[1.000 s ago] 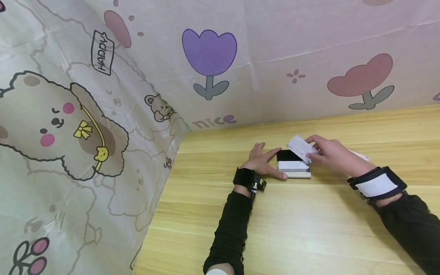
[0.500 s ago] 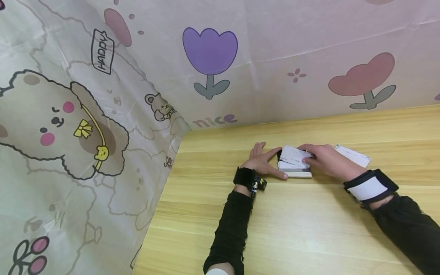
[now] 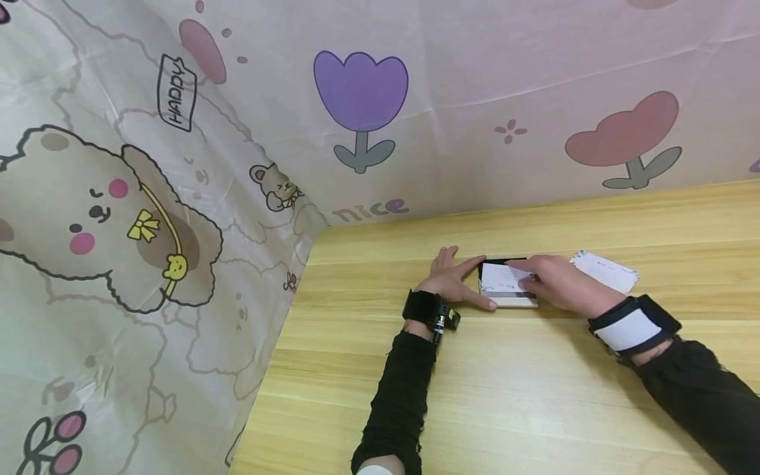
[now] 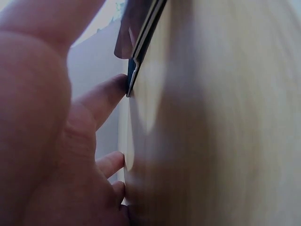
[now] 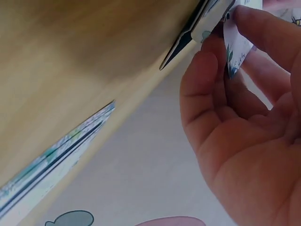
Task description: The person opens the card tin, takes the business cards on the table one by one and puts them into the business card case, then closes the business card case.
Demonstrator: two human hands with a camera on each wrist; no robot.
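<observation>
One card case (image 3: 507, 290) lies open on the wooden worktop (image 3: 505, 389), between the two hands. The left hand (image 3: 454, 280) rests flat on the worktop just left of the case, its fingers straight and spread, the forefinger and thumb touching the case's left edge; the left wrist view shows a fingertip against the case's thin corner (image 4: 131, 77). The right hand (image 3: 558, 280) comes in from the other side and pinches one white card (image 3: 505, 277) between thumb and fingers, the card lying over the open case. In the right wrist view the card's printed edge (image 5: 235, 47) sits between the curled fingers, right by the case's rim (image 5: 200, 28).

Just behind the right hand, on its far right side, a small pile of white cards (image 3: 605, 270) lies on the worktop, apart from the case; how many cards are in it cannot be told. Both arms wear black sleeves, each with one wrist strap.

One printed cloth (image 3: 237, 132) with bears and tulips hangs behind and to the left of the left hand.
</observation>
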